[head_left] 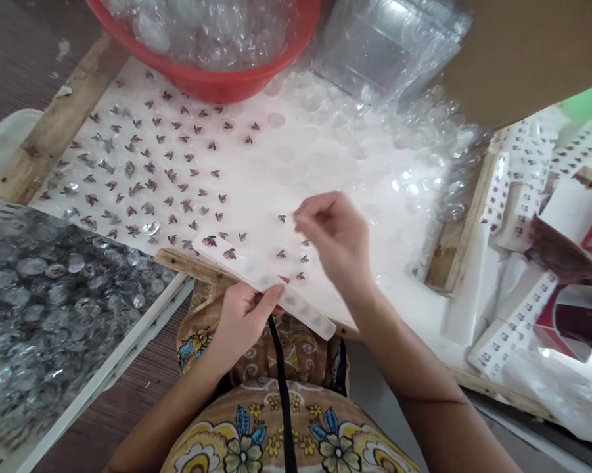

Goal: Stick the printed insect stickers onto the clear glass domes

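A long white strip [305,314] with a few small dark-and-pink printed stickers at its left end is pinched between the thumb and fingers of my left hand [249,309], low over the near edge of the white work surface [256,197]. My right hand [332,230] is above the surface, right of the strip, thumb and index finger pressed together; whatever they may hold is too small to make out. Many clear round pieces bearing the same printed figure [170,175] cover the left of the surface. Plain clear discs [404,184] lie on the right.
A red basin [217,82] of clear pieces stands at the back, beside a clear plastic bag [389,46]. At left, a white crate [113,355] holds many clear pieces. Bundled sticker strips [515,322] lie at right. Wooden rails [44,144] edge the surface.
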A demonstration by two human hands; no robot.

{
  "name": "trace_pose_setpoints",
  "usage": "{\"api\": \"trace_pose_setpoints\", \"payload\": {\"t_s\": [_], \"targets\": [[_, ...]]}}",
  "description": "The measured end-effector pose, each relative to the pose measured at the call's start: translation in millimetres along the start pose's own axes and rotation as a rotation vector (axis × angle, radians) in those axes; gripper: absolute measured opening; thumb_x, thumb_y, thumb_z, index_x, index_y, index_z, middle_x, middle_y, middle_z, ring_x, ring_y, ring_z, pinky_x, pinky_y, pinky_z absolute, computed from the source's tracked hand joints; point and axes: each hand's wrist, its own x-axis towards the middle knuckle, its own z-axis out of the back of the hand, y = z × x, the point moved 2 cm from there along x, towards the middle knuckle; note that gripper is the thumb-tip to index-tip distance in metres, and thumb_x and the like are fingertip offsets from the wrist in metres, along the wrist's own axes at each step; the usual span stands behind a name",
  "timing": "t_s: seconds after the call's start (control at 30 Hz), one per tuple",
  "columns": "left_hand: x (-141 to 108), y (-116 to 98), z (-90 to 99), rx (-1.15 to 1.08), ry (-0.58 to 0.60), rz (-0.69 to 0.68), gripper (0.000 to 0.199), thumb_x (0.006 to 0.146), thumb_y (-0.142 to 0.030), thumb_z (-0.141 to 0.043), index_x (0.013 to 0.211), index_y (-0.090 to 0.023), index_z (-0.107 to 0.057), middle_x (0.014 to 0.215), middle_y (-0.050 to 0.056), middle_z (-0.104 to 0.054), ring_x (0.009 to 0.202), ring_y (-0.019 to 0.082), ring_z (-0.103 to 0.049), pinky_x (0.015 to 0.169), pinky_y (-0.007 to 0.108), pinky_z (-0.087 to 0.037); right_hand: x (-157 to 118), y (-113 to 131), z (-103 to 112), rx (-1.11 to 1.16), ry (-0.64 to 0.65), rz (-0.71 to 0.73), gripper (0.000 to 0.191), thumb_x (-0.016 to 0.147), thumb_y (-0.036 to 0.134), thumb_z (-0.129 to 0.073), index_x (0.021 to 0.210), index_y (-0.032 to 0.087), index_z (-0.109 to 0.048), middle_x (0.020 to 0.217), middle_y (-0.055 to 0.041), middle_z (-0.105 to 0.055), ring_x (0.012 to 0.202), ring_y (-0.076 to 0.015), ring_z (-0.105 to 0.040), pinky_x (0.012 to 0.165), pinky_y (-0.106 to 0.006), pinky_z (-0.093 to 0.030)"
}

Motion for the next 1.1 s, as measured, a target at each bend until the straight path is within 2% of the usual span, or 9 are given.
{"api": "trace_pose_setpoints", "payload": {"t_s": [0.07, 0.17, 0.3, 0.43, 0.73, 1.1], "targets": [[0, 2, 0.4, 0.011, 0.007, 0.014, 0.027, 0.089, -0.039, -0.065, 0.09, -0.015, -0.076, 0.079, 0.004, -0.076, 0.07, 0.02, -0.072, 0.067, 0.03, -0.061, 22, -20, 15, -0.051, -0.087, -0.111, 0.013, 0.089, 0.031, -0.065, 0.083, 0.024, -0.055, 0.077, 0.0016, -0.06, 0.069, -0.0126, -0.057, 0.064, -0.03, -0.051], [-1, 4, 1.3, 0.03, 0.004, 0.014, 0.028, 0.09, -0.038, -0.064, 0.096, -0.014, -0.077, 0.078, 0.005, -0.077, 0.068, 0.021, -0.073, 0.066, 0.031, -0.062, 45, -47, 31, -0.14, -0.077, -0.187, 0.017, 0.085, 0.035, -0.067, 0.081, 0.023, -0.055, 0.073, 0.0024, -0.059, 0.065, -0.0116, -0.055, 0.061, -0.029, -0.048], [-2, 3, 1.9, 0.029, 0.003, 0.01, 0.03, 0.091, -0.038, -0.064, 0.099, -0.014, -0.078, 0.079, 0.005, -0.077, 0.069, 0.021, -0.073, 0.066, 0.031, -0.063, 47, -65, 42, -0.199, -0.084, -0.245, 0.015, 0.081, 0.031, -0.068, 0.079, 0.023, -0.055, 0.068, 0.0029, -0.058, 0.062, -0.0117, -0.054, 0.059, -0.029, -0.046], [-2, 2, 1.7, 0.031, -0.002, 0.013, 0.029, 0.091, -0.038, -0.064, 0.1, -0.014, -0.077, 0.078, 0.005, -0.076, 0.068, 0.021, -0.073, 0.065, 0.031, -0.063, 37, -69, 47, -0.259, -0.102, -0.324, 0.01, 0.078, 0.025, -0.067, 0.076, 0.022, -0.057, 0.067, 0.0026, -0.059, 0.06, -0.0115, -0.052, 0.057, -0.029, -0.044], [-2, 3, 0.9, 0.043, -0.019, 0.025, 0.029, 0.09, -0.038, -0.064, 0.101, -0.014, -0.077, 0.08, 0.005, -0.077, 0.067, 0.02, -0.073, 0.064, 0.03, -0.063, 40, -68, 45, -0.36, -0.113, -0.345, 0.008, 0.074, 0.025, -0.067, 0.073, 0.021, -0.061, 0.068, 0.0017, -0.061, 0.061, -0.0124, -0.053, 0.059, -0.03, -0.045], [-1, -1, 1.1, 0.06, -0.023, 0.024, 0.031, 0.089, -0.04, -0.065, 0.099, -0.013, -0.077, 0.08, 0.006, -0.077, 0.066, 0.021, -0.074, 0.063, 0.03, -0.063, 39, -74, 41, -0.461, -0.106, -0.264, 0.008, 0.077, 0.028, -0.064, 0.074, 0.023, -0.058, 0.069, 0.0011, -0.062, 0.057, -0.0129, -0.049, 0.059, -0.031, -0.043]]}}
